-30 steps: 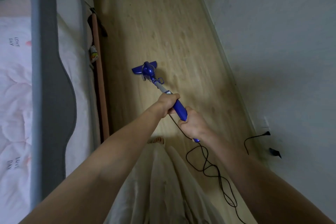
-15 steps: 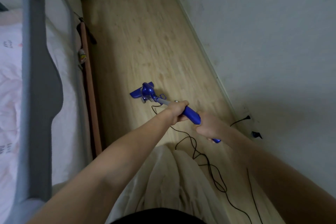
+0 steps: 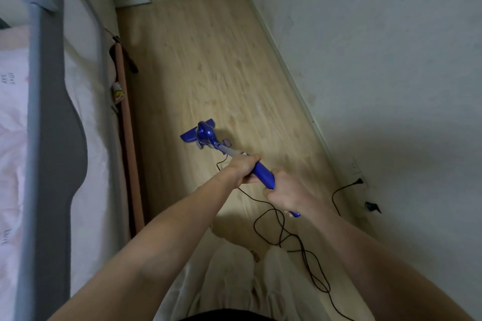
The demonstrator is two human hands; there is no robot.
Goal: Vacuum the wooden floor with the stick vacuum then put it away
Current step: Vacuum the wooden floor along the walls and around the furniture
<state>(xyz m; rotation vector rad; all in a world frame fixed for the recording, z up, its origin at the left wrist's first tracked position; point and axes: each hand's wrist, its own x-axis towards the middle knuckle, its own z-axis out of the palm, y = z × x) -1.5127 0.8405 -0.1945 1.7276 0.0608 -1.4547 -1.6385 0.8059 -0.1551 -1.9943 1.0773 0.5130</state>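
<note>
While you stood in the narrow strip of wooden floor (image 3: 208,65) between the bed (image 3: 15,117) on the left and the wall (image 3: 391,60) on the right, you held the blue stick vacuum (image 3: 263,173) in both hands; your left hand (image 3: 243,168) gripped the shaft farther out, fingers wrapped around it, and your right hand (image 3: 285,191) clenched the handle nearer you; its long axis ran from near right to far left, the head (image 3: 198,133) down on the boards, close to the bed's edge; open floor stretched beyond to the far wall; a black cord (image 3: 294,240) lay looped on the near floor toward the right wall.
</note>
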